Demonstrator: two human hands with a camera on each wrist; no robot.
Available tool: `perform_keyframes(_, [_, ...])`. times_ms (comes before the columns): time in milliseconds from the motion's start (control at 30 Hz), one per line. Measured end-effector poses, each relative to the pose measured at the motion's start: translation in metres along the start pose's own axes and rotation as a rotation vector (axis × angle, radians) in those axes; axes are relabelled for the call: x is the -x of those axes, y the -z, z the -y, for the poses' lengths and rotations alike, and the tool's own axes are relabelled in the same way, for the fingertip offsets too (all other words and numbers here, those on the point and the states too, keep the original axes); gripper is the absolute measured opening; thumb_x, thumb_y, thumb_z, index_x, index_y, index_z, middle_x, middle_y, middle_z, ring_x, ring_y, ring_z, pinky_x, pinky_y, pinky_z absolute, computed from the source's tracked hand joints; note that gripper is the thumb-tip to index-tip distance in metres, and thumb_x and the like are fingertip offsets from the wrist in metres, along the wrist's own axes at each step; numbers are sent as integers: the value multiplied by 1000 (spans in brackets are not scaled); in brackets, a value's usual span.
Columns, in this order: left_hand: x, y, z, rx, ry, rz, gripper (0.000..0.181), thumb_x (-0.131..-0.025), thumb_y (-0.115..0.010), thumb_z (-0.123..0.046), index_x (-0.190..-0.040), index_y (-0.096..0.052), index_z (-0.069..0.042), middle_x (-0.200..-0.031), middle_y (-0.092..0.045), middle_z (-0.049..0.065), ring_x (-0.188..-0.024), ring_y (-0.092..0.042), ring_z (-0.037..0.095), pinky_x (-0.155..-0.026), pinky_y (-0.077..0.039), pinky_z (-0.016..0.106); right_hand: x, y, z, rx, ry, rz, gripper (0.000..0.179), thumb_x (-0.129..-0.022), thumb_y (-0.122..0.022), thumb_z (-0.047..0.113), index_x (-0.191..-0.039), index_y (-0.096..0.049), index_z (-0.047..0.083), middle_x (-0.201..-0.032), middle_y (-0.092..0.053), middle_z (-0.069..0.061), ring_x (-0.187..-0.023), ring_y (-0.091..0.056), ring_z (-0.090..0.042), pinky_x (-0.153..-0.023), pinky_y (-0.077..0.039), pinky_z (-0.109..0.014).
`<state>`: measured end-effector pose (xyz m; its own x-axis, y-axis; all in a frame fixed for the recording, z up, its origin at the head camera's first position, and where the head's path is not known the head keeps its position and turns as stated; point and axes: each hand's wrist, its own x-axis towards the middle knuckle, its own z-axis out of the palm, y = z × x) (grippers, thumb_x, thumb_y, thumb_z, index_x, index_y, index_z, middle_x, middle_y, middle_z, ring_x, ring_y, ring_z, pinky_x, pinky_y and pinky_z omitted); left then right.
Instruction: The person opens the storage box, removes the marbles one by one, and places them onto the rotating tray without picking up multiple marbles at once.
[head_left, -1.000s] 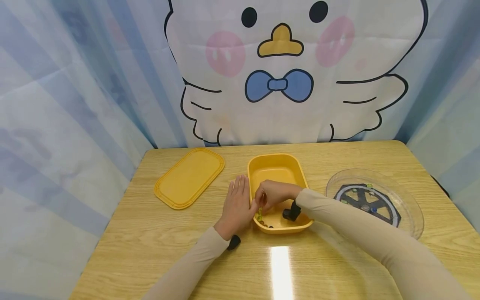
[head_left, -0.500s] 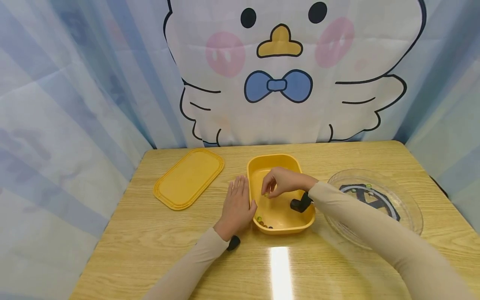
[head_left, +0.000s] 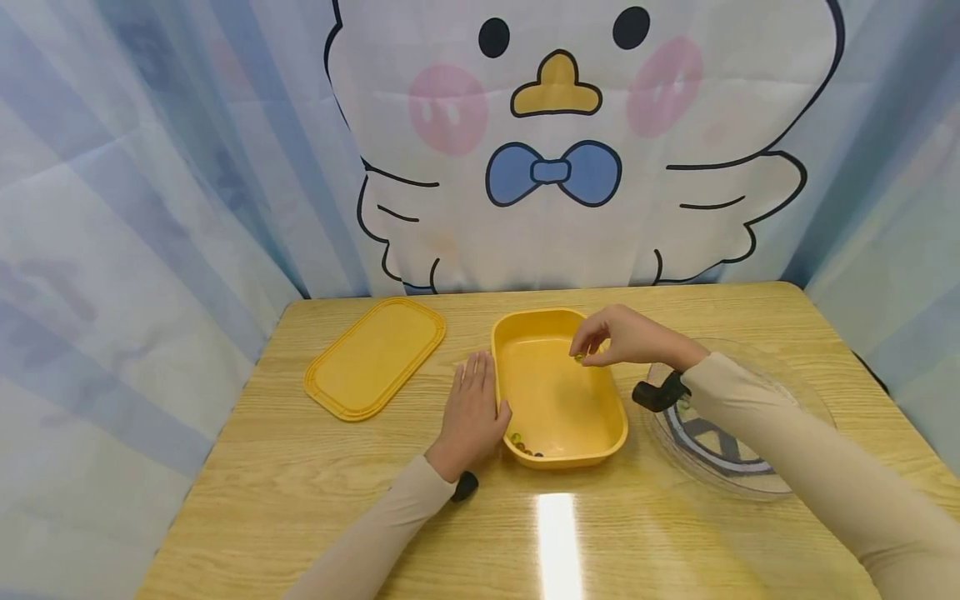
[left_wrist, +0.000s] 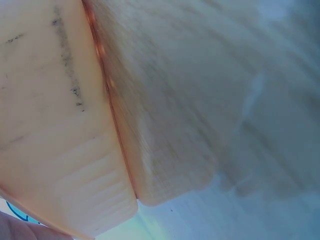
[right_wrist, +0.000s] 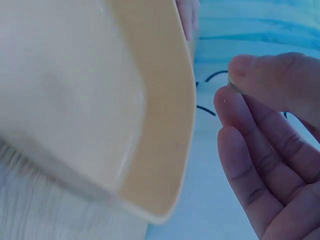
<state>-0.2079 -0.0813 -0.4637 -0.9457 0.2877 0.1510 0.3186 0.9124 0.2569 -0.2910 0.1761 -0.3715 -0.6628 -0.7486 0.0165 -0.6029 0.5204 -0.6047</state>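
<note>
Curtain (head_left: 480,242): a printed cartoon bird; no lettering can be read on it.
Tub (head_left: 555,400): dark marks (left_wrist: 67,60) on its outer wall in the left wrist view, which cannot be read as letters or numbers.
Lid (head_left: 375,358): no legible text or brand on its upper face.
Plate (head_left: 787,379): a dark and pale wheel figure (head_left: 726,446) shows within its rim; no word or number can be read there.
</note>
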Motion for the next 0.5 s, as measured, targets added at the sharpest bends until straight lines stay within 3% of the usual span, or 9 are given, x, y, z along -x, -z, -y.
perform_keyframes(167, [0,1,-1,13,-2,3,65,-96,-44,-27,-147,-20,5,-154,-23,21,-145,-17,32,-119,-13,45,28,14,-7,33,-63,-82,14,-79,-73,6,-90,-74,14,-93,-71,-1,-81,-65,-9,-76,-56,-30])
perform_keyframes(300, [0,1,-1,18,-5,-5,64,-96,-44,-26,-147,-22,6,-153,-24,22,-145,-19,33,-119,-14,46,52,22,-13,47,-116,-138,15,-78,-73,4,-88,-73,15,-91,-71,0,-78,-64,-5,-75,-56,-32])
perform_keyframes(500, [0,3,-2,21,-4,5,64,-96,-44,-26,-147,-21,6,-154,-23,22,-145,-17,33,-119,-14,46,87,29,-28,76,-226,-180,13,-77,-73,5,-88,-73,13,-90,-71,0,-75,-62,-1,-71,-55,-23])
